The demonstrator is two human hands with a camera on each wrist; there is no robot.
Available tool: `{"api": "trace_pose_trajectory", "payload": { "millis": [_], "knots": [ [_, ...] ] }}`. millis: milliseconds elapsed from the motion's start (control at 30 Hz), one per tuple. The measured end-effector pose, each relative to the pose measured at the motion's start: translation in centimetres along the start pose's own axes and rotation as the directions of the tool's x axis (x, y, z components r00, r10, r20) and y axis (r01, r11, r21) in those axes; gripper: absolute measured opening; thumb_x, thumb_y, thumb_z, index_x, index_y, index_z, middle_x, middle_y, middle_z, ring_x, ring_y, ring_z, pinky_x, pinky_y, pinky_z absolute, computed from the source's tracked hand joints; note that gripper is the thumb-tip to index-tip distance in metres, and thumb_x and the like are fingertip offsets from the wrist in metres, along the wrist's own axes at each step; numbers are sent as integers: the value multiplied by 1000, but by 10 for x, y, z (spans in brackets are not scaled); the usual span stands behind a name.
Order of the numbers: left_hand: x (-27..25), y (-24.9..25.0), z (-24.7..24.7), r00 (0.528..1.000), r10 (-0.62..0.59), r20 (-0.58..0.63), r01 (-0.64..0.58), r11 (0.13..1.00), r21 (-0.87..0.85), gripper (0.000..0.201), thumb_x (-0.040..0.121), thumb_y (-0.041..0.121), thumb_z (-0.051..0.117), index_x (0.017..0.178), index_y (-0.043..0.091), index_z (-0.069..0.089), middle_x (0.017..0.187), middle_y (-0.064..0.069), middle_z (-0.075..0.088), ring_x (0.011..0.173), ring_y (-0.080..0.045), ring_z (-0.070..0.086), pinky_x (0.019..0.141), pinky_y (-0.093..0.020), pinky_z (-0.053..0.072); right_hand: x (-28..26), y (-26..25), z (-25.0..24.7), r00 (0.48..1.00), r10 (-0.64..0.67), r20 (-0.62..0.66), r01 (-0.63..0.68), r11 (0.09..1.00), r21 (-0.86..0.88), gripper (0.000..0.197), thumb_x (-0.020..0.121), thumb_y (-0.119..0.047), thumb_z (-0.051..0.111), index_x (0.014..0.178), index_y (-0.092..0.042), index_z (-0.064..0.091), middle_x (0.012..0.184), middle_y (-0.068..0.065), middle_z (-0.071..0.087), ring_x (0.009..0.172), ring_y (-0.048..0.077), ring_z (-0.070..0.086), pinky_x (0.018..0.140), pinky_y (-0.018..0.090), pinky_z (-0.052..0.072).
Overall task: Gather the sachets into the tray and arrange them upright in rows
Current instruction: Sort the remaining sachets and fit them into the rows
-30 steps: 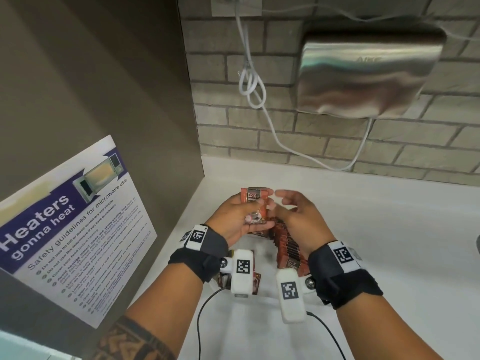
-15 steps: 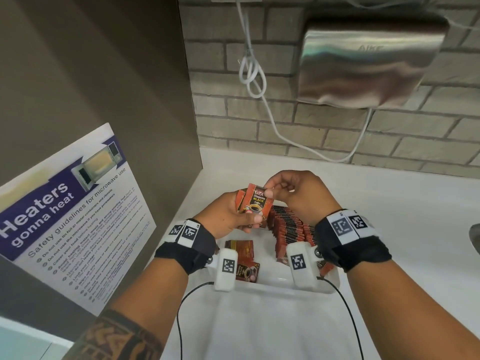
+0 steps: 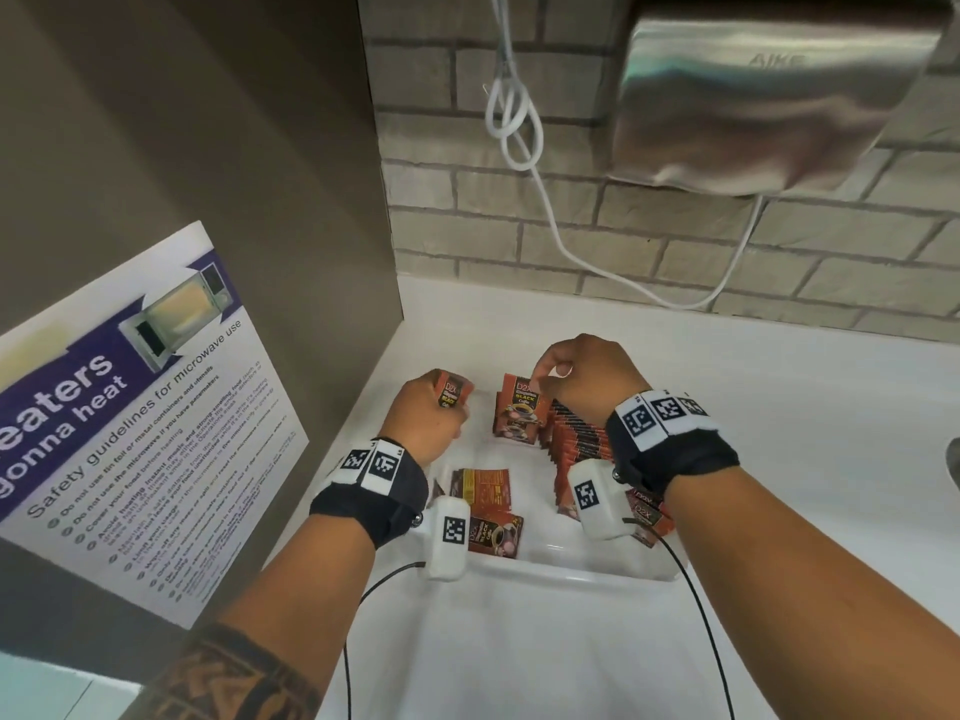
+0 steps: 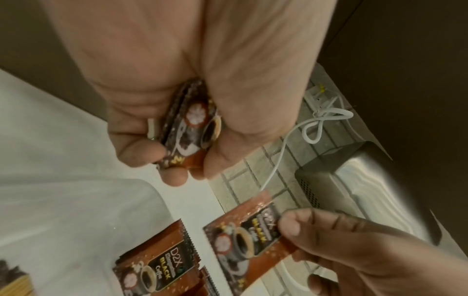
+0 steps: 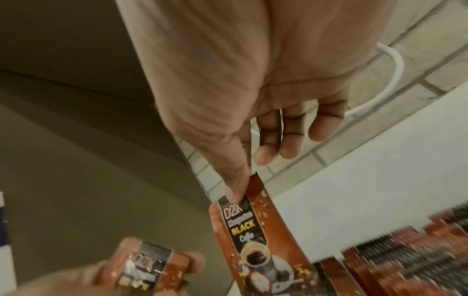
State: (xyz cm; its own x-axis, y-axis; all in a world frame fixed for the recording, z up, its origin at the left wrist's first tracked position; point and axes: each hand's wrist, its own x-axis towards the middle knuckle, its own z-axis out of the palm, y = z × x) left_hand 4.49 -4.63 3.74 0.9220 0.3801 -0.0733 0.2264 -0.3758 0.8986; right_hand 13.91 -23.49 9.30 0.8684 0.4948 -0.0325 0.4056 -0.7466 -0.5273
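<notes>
My left hand (image 3: 431, 415) grips a small bunch of orange-brown coffee sachets (image 3: 453, 394) (image 4: 190, 124) above the left side of the white tray (image 3: 561, 569). My right hand (image 3: 582, 371) pinches the top edge of one sachet (image 3: 522, 407) (image 5: 255, 238) between thumb and forefinger and holds it upright at the far end of a standing row of sachets (image 3: 576, 439). Two loose sachets (image 3: 480, 491) lie flat on the tray floor near my left wrist. A further sachet (image 3: 647, 511) lies by the right wrist camera.
A brown cabinet side (image 3: 234, 200) with a microwave safety poster (image 3: 130, 407) stands close on the left. Behind is a brick wall with a steel hand dryer (image 3: 769, 96) and a looped white cable (image 3: 514, 111). The tray sits on a white counter (image 3: 805, 433).
My hands have separated: the right took one sachet from the left hand's bunch and lowered it to the far end of the upright row. The left hand moved left with the remaining sachets.
</notes>
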Motion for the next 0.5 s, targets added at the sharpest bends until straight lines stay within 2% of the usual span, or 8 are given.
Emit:
{"api": "trace_pose_trajectory", "payload": {
  "millis": [67, 133, 167, 233, 300, 367, 433, 500],
  "knots": [
    [1, 3, 5, 989, 18, 145, -33, 994, 102, 24, 92, 4, 57, 105, 18, 71, 103, 4, 69, 83, -21, 67, 74, -29, 56, 9, 3, 12, 997, 68, 39, -67, 997, -30, 10, 83, -26, 69, 79, -33, 74, 79, -17, 56, 91, 14, 59, 72, 27, 44],
    [1, 7, 17, 926, -35, 375, -65, 966, 251, 25, 92, 9, 55, 104, 24, 71, 114, 6, 68, 89, -18, 66, 81, -31, 57, 18, 4, 23, 989, 127, 70, -122, 990, -65, 12, 79, -26, 69, 71, -35, 71, 79, -16, 60, 94, 17, 61, 86, 34, 50],
    [3, 8, 24, 893, -72, 444, -92, 937, 338, 25, 93, 10, 55, 106, 24, 71, 113, 4, 68, 89, -15, 64, 78, -28, 55, 21, 3, 28, 985, 155, 78, -150, 986, -73, 12, 77, -27, 69, 69, -36, 71, 79, -14, 62, 93, 19, 61, 89, 37, 51],
    [7, 11, 38, 861, -139, 488, -128, 871, 474, 19, 94, 7, 52, 99, 17, 67, 96, 1, 64, 79, -10, 56, 63, -18, 43, 26, 3, 36, 976, 203, 84, -196, 976, -91, 11, 78, -26, 69, 71, -34, 73, 81, -11, 64, 94, 21, 61, 90, 39, 52],
    [14, 9, 50, 844, -195, 499, -141, 817, 559, 13, 95, 5, 49, 93, 9, 62, 90, -7, 60, 78, -16, 53, 57, -19, 37, 29, 3, 42, 969, 229, 89, -216, 967, -134, 12, 79, -25, 65, 77, -32, 76, 87, -7, 66, 98, 24, 60, 91, 40, 51],
    [21, 6, 58, 828, -244, 506, -154, 768, 622, 15, 99, 15, 49, 93, 7, 59, 90, -10, 59, 82, -22, 53, 61, -24, 40, 32, 4, 47, 964, 247, 96, -228, 957, -177, 14, 80, -24, 64, 79, -31, 76, 92, -5, 66, 101, 25, 58, 93, 41, 50],
    [28, 1, 63, 823, -268, 502, -170, 726, 666, 24, 102, 25, 48, 96, 5, 60, 93, -12, 59, 83, -23, 53, 72, -28, 43, 35, 6, 51, 957, 268, 112, -241, 948, -208, 15, 79, -22, 66, 72, -33, 75, 89, -7, 66, 103, 24, 56, 94, 41, 48],
    [35, -4, 67, 827, -278, 488, -173, 700, 693, 27, 103, 27, 46, 98, 5, 60, 93, -12, 58, 85, -24, 53, 75, -29, 44, 37, 8, 53, 951, 283, 126, -248, 938, -241, 14, 76, -22, 71, 69, -34, 74, 89, -9, 67, 105, 23, 55, 95, 41, 48]
  ]
}}
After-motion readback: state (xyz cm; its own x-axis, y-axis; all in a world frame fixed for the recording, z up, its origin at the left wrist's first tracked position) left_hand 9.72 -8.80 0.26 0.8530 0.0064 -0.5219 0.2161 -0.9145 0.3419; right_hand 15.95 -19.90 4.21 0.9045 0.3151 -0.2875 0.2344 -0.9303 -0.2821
